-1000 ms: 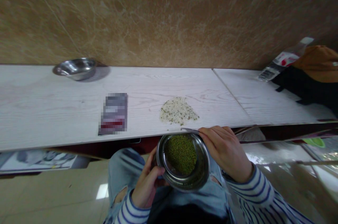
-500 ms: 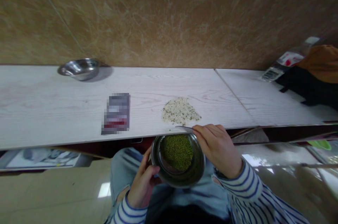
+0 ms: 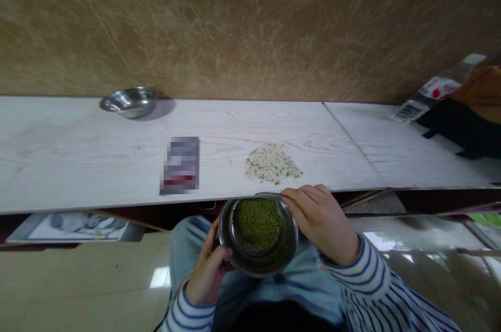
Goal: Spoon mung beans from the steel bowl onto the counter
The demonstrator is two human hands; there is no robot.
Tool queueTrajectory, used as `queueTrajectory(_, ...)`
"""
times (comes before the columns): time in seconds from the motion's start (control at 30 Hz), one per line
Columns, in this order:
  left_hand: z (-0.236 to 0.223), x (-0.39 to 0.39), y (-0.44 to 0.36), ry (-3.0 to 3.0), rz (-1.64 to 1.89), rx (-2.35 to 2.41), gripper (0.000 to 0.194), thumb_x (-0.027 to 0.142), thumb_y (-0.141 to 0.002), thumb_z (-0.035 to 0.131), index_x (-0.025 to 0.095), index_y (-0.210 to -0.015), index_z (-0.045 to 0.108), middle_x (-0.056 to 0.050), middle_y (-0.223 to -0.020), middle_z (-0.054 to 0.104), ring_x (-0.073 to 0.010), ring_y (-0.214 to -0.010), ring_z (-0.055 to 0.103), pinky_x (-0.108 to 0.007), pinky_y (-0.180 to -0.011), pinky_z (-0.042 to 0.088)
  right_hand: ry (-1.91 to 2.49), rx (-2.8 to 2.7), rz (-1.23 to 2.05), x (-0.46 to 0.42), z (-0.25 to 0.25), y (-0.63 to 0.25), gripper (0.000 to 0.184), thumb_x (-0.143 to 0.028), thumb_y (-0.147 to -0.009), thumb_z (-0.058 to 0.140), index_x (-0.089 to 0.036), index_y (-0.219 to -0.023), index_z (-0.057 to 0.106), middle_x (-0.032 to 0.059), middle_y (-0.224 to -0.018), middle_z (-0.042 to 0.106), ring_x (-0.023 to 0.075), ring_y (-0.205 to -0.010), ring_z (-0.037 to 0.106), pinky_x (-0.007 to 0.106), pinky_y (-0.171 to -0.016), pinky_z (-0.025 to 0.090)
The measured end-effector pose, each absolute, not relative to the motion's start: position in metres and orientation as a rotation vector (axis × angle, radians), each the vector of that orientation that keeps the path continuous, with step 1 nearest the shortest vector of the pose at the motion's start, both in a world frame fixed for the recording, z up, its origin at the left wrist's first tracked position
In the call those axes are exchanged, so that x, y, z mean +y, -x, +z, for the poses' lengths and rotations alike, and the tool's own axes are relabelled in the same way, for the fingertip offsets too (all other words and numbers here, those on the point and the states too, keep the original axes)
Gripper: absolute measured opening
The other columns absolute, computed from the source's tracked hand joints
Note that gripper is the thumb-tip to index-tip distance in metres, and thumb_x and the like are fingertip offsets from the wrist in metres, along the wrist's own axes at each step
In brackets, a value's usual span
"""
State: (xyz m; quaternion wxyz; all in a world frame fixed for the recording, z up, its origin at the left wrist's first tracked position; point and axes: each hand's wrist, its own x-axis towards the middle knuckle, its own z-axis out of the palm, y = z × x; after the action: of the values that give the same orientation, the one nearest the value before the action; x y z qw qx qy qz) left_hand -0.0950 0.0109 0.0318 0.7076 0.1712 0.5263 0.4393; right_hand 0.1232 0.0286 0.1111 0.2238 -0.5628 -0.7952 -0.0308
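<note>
My left hand is closed on the left rim of a steel bowl, thumb on the near side. Small green beans, like mung beans, lie inside it. The bowl is above my lap, against the front edge of the counter. My right hand grips a metal spoon, whose tip points left over the bowl's far rim at the counter edge. Just beyond, on the counter, a flat heap of white rice grains is mixed with some green beans.
On the white counter a second steel bowl stands near the wall. A blurred-out flat packet or phone lies left of the heap. A plastic bottle leans on a dark and brown bag at the right.
The spoon has come back from the counter edge to over the bowl's far rim. My left hand and the bowl have moved slightly left, and the view has shifted a little.
</note>
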Motion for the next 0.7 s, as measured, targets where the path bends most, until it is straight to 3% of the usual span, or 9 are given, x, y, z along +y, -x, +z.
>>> queueTrajectory(0.2,0.020,0.006,0.104,-0.353,0.941,1.229,0.083,0.010,-0.055,0.056,0.025,-0.136,0.041,0.004,-0.067,0.057,-0.0134,-0.056,0.047,-0.024,-0.047,0.040,1.608,-2.062,-0.093,0.019,0.103,-0.138,0.019,-0.026,-0.094,0.045,-0.018,-0.101,0.060,0.0062,-0.089,0.069,0.0173,-0.081,0.063,0.033,-0.076,0.046)
queueTrajectory(0.33,0.008,0.001,0.114,-0.300,0.953,1.252,0.084,0.008,-0.054,0.051,0.027,-0.136,0.041,0.001,-0.077,0.059,-0.0147,-0.062,0.048,-0.024,-0.048,0.040,1.607,-1.991,-0.091,0.013,0.100,-0.144,0.017,-0.026,-0.092,0.048,-0.018,-0.101,0.060,0.0062,-0.091,0.070,0.0179,-0.084,0.064,0.032,-0.078,0.049)
queueTrajectory(0.5,0.003,-0.007,0.106,-0.284,0.886,1.211,0.087,0.007,-0.053,0.052,0.027,-0.137,0.039,0.004,-0.065,0.052,-0.0115,-0.054,0.041,-0.022,-0.046,0.036,1.601,-1.965,-0.089,0.009,0.100,-0.143,0.017,-0.026,-0.092,0.049,-0.018,-0.101,0.060,0.0056,-0.091,0.070,0.0179,-0.084,0.065,0.033,-0.078,0.050)
queueTrajectory(0.7,0.000,-0.011,0.100,-0.293,0.915,1.215,0.080,0.011,-0.055,0.053,0.029,-0.132,0.043,0.001,-0.073,0.056,-0.0115,-0.055,0.042,-0.023,-0.047,0.037,1.647,-1.878,-0.074,0.003,0.102,-0.149,0.019,-0.031,-0.092,0.048,-0.020,-0.101,0.060,0.0054,-0.091,0.071,0.0181,-0.082,0.067,0.032,-0.076,0.053)
